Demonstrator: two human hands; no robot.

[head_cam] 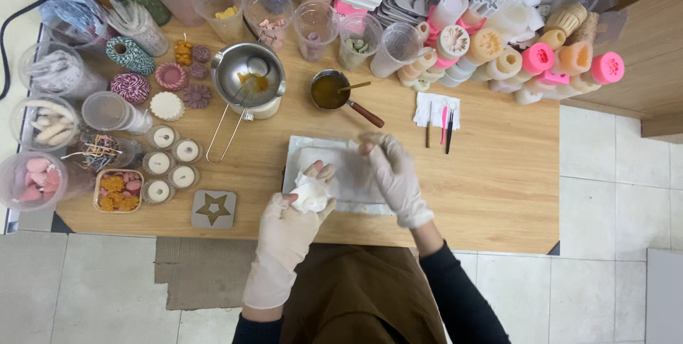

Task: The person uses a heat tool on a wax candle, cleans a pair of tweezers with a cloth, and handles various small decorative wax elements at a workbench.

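Both of my hands wear pale thin gloves over a white tray (341, 146) lined with white paper near the table's front edge. My left hand (295, 212) is closed around a crumpled white tissue (310, 194) above the tray's left front corner. My right hand (393, 173) hovers over the tray's right half with its fingers curled; something small and pale seems pinched at the fingertips, though blur hides it. A small saucepan of amber liquid (330, 91) with a wooden handle sits just behind the tray.
A metal double-boiler pot (248, 73) with a wire handle stands left of the saucepan. Several small filled candle tins (171, 159), a star stencil (213, 209), twine spools (131, 56), plastic cups of coloured wax (267, 9) and silicone moulds (512, 52) crowd the wooden table. Tweezers and tools (441, 125) lie on a napkin.
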